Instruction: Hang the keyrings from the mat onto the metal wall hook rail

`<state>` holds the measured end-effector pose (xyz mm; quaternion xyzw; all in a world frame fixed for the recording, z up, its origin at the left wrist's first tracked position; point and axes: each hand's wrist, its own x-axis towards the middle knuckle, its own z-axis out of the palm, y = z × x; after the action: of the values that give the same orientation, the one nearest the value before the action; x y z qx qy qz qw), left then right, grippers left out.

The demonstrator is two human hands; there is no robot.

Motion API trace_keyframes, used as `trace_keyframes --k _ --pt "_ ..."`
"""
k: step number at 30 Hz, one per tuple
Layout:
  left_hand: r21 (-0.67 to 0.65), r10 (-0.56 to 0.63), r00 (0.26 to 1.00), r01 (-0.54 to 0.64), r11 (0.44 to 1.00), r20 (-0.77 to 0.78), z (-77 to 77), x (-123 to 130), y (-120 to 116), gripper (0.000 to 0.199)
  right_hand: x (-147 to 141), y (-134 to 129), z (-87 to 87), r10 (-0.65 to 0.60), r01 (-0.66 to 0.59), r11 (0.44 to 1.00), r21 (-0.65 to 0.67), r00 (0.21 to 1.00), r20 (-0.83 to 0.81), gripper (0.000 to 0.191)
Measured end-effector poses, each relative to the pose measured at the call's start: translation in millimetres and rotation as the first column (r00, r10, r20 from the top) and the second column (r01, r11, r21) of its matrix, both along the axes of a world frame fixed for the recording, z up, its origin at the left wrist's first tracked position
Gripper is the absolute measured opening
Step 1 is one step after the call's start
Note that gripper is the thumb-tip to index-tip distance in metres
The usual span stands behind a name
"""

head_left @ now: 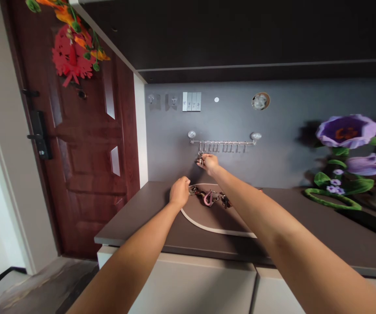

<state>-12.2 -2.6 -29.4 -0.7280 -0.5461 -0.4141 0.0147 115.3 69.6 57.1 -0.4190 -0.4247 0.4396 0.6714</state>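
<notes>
My right hand (210,163) is raised to the grey back wall, its fingers pinched around a bunch of keys (201,160). The ring of the keys is at the lower end of the leftmost hooks on a clear hook rail (223,142); whether it hangs on a hook I cannot tell. Lower and to the left, my left hand (179,192) is curled closed just above the counter, and what its fingers hold, if anything, is hidden. Beside it, more keys with a pink loop (209,198) lie on a brown mat with a pale rim (207,227).
Purple artificial flowers (347,131) stand on the counter (135,218) at the right. A dark cabinet (240,35) overhangs the wall. Switches (191,101) and two small clear hooks are higher up. A dark red door (86,161) is at the left.
</notes>
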Motion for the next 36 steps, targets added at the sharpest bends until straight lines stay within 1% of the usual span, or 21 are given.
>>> trace_keyframes --k 4,7,10,13,15,18,21,24,27,30,34,36 --pt "-0.007 0.006 1.0 -0.005 1.0 0.023 0.8 -2 0 0.022 4 -8 -3.3 0.062 -0.065 0.998 0.022 0.991 0.12 0.017" --pt "-0.002 -0.003 1.0 0.004 1.0 0.025 0.8 -4 1 0.02 7 -13 -6.6 0.069 -0.075 0.997 0.028 0.978 0.194 0.013" --pt "-0.009 -0.016 1.0 0.016 1.0 0.004 0.5 -5 0 0.019 11 -17 -12.2 -0.008 0.004 1.0 0.018 0.971 0.24 0.006" --pt "-0.034 -0.034 0.999 0.032 0.999 -0.037 -0.2 -7 -1 0.019 15 -26 -21.1 -0.095 0.087 0.995 0.042 0.951 0.294 0.016" --pt "-0.056 -0.046 0.997 0.042 0.998 -0.068 -1.0 -7 -2 0.018 17 -36 -28.6 -0.099 0.078 0.994 0.072 0.934 0.344 0.02" --pt "-0.091 -0.063 0.992 0.053 0.994 -0.108 -2.9 -8 -2 0.016 19 -56 -41.5 -0.094 0.042 0.991 0.128 0.899 0.428 0.018" --pt "-0.116 -0.067 0.987 0.05 0.992 -0.146 -5.3 -9 -2 0.018 22 -77 -56.1 -0.111 0.004 0.981 0.195 0.833 0.541 0.016" --pt "-0.143 -0.069 0.98 0.042 0.989 -0.186 -7.2 -9 -2 0.021 26 -90 -69.6 -0.126 -0.032 0.972 0.233 0.765 0.631 0.017" --pt "-0.169 -0.048 0.977 0.013 0.986 -0.206 -7.6 -9 -1 0.02 31 -92 -77.9 -0.147 -0.052 0.964 0.26 0.711 0.688 0.019" --pt "-0.201 -0.019 0.975 -0.027 0.979 -0.221 -6.5 -9 -2 0.018 32 -89 -80.8 -0.19 -0.041 0.953 0.301 0.69 0.698 0.019" --pt "-0.234 -0.01 0.972 -0.047 0.971 -0.236 -4.3 -7 -5 0.015 32 -87 -82.0 -0.2 -0.025 0.959 0.283 0.648 0.735 0.02" --pt "-0.237 -0.002 0.967 -0.061 0.97 -0.255 -3.7 -5 -5 0.015 31 -87 -82.3 -0.195 -0.024 0.962 0.273 0.642 0.742 0.021"
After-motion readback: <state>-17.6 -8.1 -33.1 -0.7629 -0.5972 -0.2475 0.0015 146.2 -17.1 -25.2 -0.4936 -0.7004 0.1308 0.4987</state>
